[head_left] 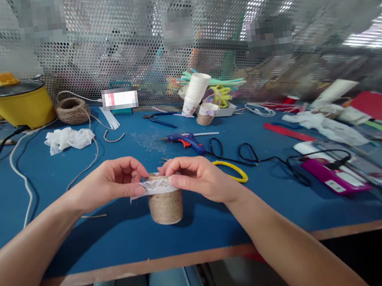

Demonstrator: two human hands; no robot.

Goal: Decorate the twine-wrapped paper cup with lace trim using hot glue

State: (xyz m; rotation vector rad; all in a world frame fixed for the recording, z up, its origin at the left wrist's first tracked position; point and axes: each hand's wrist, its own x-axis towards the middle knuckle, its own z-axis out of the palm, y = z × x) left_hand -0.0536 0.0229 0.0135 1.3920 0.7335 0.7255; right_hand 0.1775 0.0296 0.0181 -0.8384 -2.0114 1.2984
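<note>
A small cup wrapped in tan twine (pixel 166 208) stands on the blue table in front of me. Across its upper edge lies a strip of white lace ribbon (pixel 158 186). My left hand (pixel 120 179) pinches the ribbon left of the cup, where a short end sticks out past the thumb. At the cup's right side, my right hand (pixel 195 175) presses the ribbon against the rim, thumb in front and fingers behind. Just behind the right hand are scissors with a yellow handle (pixel 238 172), partly hidden. Farther back lies a blue glue gun (pixel 187 142).
A yellow electric pot (pixel 33 104), a twine ball (pixel 73 112) and bunched white lace (pixel 68 139) are at the left. Stacked paper cups (pixel 196 91) and a small twine basket (pixel 206 114) stand behind. A purple power strip (pixel 334 178) with black cord lies right. The table's front edge (pixel 150 265) is near.
</note>
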